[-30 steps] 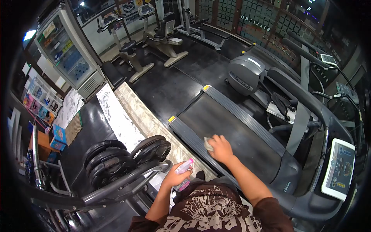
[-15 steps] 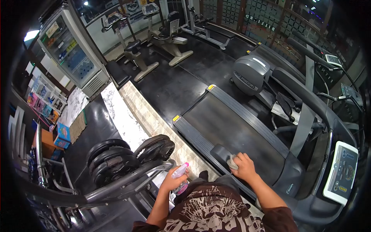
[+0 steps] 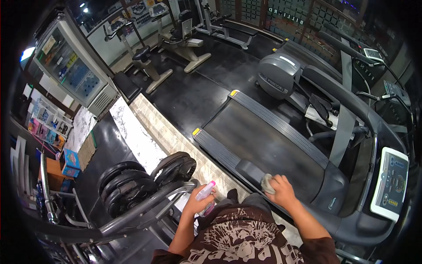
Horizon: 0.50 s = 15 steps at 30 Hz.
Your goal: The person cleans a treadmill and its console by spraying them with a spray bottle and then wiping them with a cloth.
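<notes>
In my left hand [image 3: 199,202] is a clear spray bottle [image 3: 205,192] with a pink top, my fingers wrapped round its body. My right hand [image 3: 281,190] grips a crumpled greyish cloth [image 3: 267,183], part of it bunched out past the fingers. That cloth is right by the near handrail [image 3: 249,170] of a treadmill, overlapping its lower end in this view. Beyond the rail lies the dark belt of the treadmill [image 3: 259,132], with yellow-tipped side rails.
Black weight plates [image 3: 127,187] hang on a rack at my left. A white console [image 3: 389,185] stands at the treadmill's front, right. An elliptical machine [image 3: 279,75], exercise bikes [image 3: 151,70] and a glass-door fridge [image 3: 72,66] stand farther off.
My view has shifted slightly, moving the room a little left in the picture. My right hand with the cloth has moved slightly toward me along the handrail; both hands keep their holds.
</notes>
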Tool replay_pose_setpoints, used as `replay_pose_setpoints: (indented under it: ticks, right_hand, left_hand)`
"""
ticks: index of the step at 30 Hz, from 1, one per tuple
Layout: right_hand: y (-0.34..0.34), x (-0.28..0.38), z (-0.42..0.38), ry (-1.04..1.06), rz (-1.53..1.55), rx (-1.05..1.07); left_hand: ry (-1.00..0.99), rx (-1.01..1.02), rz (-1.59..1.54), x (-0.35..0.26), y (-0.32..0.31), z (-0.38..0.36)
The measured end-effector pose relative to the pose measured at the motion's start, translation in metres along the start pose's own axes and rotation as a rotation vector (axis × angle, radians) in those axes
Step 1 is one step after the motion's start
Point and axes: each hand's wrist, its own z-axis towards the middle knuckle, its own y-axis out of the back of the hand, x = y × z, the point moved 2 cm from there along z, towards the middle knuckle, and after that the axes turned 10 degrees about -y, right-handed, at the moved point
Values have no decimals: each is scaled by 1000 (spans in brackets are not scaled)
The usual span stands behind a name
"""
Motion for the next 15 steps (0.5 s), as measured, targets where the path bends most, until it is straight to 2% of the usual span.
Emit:
replay_pose_setpoints:
  ticks: [4, 8, 12, 15]
  right_hand:
    - [2, -7, -4, -33, 27, -63]
    - [-31, 17, 52, 16, 76, -190]
    - [-62, 45, 107, 40, 75, -98]
    - [-58, 46, 107, 30, 29, -2]
  left_hand:
    - [33, -33, -20, 14, 8, -8]
    - [32, -13, 33, 10, 6, -11]
    - [-75, 8, 48, -1, -8, -12]
    - [-56, 11, -2, -4, -23, -12]
